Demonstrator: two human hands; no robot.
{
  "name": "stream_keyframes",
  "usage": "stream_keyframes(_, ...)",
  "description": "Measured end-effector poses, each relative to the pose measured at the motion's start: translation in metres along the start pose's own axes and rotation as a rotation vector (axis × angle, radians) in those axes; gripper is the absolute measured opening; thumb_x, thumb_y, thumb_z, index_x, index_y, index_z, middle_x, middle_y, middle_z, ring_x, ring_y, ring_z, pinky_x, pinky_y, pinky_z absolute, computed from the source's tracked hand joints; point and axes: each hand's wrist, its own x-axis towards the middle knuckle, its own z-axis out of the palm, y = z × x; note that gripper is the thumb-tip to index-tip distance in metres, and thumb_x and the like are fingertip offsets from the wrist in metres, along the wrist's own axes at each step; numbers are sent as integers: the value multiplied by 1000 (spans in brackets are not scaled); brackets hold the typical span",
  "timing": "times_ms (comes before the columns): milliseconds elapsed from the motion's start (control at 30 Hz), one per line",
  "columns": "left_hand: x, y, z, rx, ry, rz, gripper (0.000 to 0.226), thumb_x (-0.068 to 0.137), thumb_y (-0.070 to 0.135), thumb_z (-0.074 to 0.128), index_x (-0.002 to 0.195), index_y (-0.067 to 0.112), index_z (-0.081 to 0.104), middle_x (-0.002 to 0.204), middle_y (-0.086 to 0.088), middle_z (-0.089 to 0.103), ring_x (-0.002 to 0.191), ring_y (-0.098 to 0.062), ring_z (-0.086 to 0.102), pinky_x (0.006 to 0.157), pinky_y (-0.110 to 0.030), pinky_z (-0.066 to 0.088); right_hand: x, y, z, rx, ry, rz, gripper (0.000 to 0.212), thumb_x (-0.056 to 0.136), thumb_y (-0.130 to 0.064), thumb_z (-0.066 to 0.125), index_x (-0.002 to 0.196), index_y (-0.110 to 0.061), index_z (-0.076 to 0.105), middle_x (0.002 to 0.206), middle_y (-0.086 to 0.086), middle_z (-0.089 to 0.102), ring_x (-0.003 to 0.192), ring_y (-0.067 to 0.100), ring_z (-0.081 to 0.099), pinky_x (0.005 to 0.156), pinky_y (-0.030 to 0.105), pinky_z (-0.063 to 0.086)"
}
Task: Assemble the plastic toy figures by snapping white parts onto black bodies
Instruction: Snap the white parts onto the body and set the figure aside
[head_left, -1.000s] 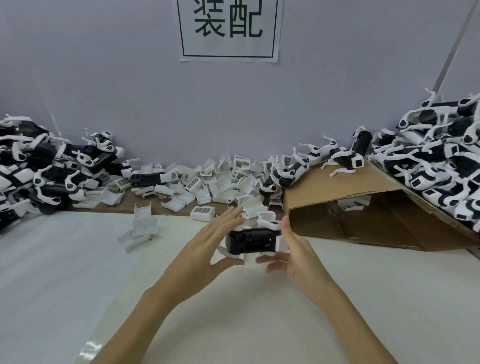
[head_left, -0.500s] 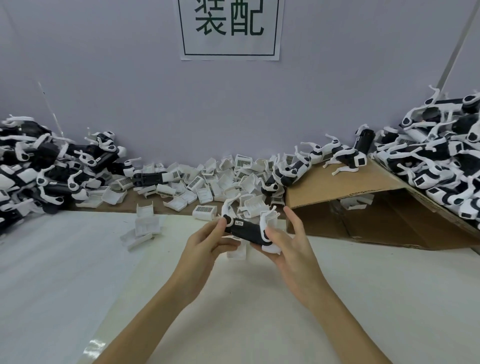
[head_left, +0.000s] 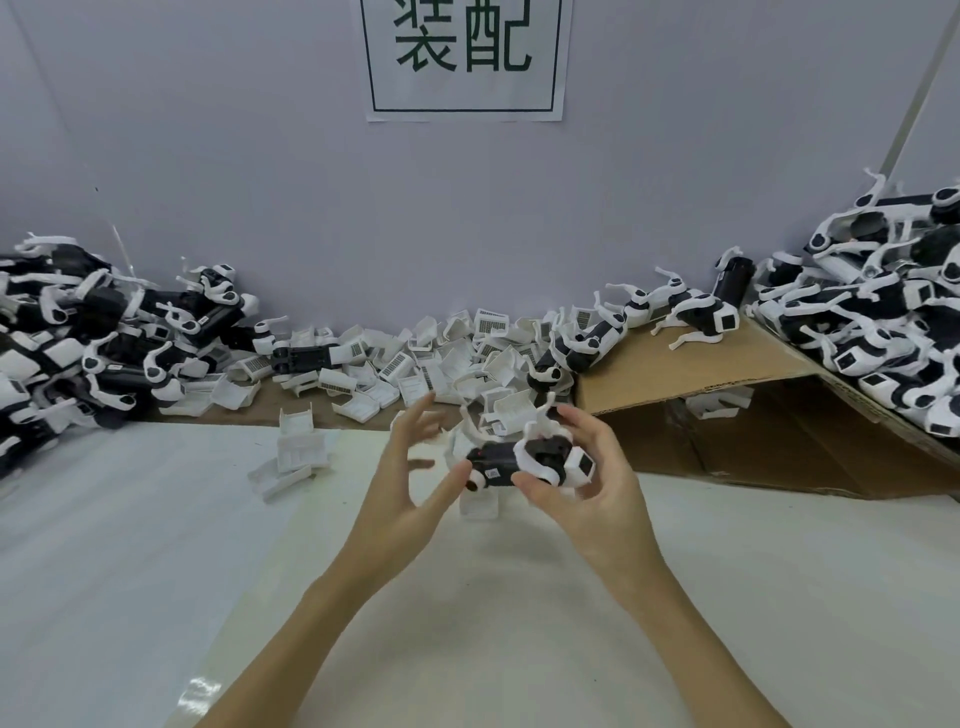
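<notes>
Black figure gripped by right hand; left hand wide at 9 o'clock. Best: steady body, press white part squarely.

black-and-white toy figure, brown cardboard

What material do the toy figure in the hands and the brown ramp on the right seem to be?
Toy figure: probably moulded plastic, a black body and white parts with slight sheen. Brown ramp: looks like corrugated cardboard, matte, with a creased fold and raw edge.
</notes>
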Motion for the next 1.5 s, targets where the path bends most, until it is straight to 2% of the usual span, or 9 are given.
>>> stream_keyframes(167, -10, 7, 13, 159, 44, 355, 73, 102, 61, 60, 164, 31, 37, 168, 5, 36, 156, -27, 37, 116, -59, 45, -9, 1, 6, -269, -37, -290, 70, 79, -26, 92, 137, -31, 52, 135, -14, 58, 127, 13, 58, 99, 21, 51)
stream_keyframes(400, -19, 20, 34, -49, -4, 69, 51, 95, 49, 69, 142, 48, 49, 144, 21, 58, 137, -11, 55, 112, -51, 47, -12, 3, 23, -607, -119, -548, 74, 83, -9, 86, 146, -17, 49, 146, -5, 49, 141, 12, 46, 112, 30, 47)
stream_keyframes(567, -10, 16, 13, 168, -98, 318, 79, 96, 48, 75, 163, 33, 35, 163, 11, 43, 151, -20, 44, 117, -29, 41, -13, 3, 16, -480, -130, -412, 81, 85, -23, 86, 150, -31, 39, 145, -18, 47, 136, 5, 49, 107, 15, 44)
stream_keyframes(667, -5, 9, 7, 220, -161, 393, 82, 89, 45, 86, 160, 33, 46, 153, 14, 50, 139, -17, 57, 104, -25, 54, -14, 5, 19, -387, -138, -387, 92, 81, -15, 90, 153, -34, 35, 150, -21, 41, 138, 6, 49, 108, 13, 42)
stream_keyframes(867, -4, 14, 8, -133, 152, 110, 53, 73, 44, 93, 122, 39, 73, 116, 7, 76, 97, -19, 78, 81, -23, 61, -14, 9, 26, -235, -52, -332, 92, 84, -25, 89, 156, -27, 33, 155, -6, 37, 142, 14, 49, 112, 18, 41)
stream_keyframes(1000, 1, 16, 9, -498, 245, -165, 63, 73, 56, 89, 122, 19, 72, 120, -10, 77, 111, -34, 75, 96, -45, 63, -13, 11, 26, -288, -138, -100, 67, 94, -51, 68, 153, -37, 38, 149, -26, 48, 140, -3, 45, 108, 7, 36)
stream_keyframes(1133, 3, 19, 8, -657, 197, -219, 76, 83, 65, 82, 122, 1, 68, 126, -23, 72, 118, -36, 72, 100, -45, 61, -11, 6, 27, 74, -202, 182, 51, 95, -50, 69, 137, -26, 55, 120, -7, 75, 113, 16, 72, 91, 29, 59)
stream_keyframes(1333, -1, 8, -12, -150, 44, -21, 34, 104, 72, 37, 108, 50, 63, 107, 19, 61, 108, -8, 55, 103, -20, 41, -13, -1, 19, 91, -294, 104, 57, 94, -44, 74, 143, -26, 50, 139, -3, 65, 130, 19, 61, 101, 34, 54)
stream_keyframes(1500, -4, 3, -21, 255, -16, 253, 47, 111, 51, 17, 152, 72, 22, 147, 49, 35, 139, 14, 27, 119, -23, 17, -9, 1, 13, -8, -338, -33, 74, 93, -12, 79, 152, -32, 38, 154, -14, 46, 149, 14, 40, 121, 41, 37)
